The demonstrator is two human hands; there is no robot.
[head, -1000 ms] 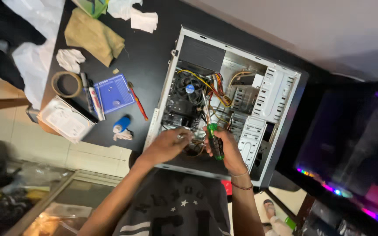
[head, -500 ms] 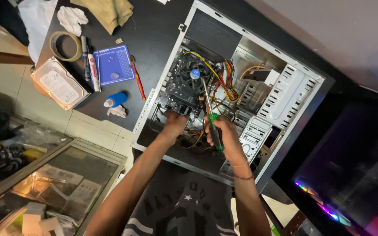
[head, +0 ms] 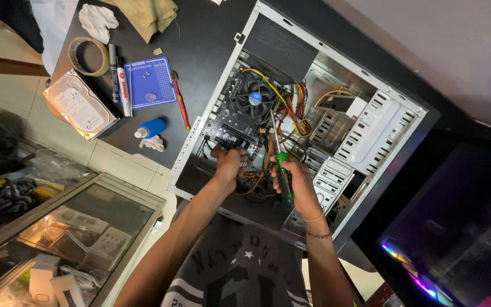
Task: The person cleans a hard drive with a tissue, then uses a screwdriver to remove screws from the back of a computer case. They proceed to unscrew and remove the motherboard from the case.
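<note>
Nearest us, our right hand (head: 298,183) is closed around the green-handled screwdriver (head: 280,165), its shaft reaching toward the round black cooler fan (head: 255,97). Our left hand (head: 228,163) pinches the edge of the dark motherboard (head: 234,122) inside the open grey metal computer case (head: 370,136) lying on the black surface (head: 200,45).
</note>
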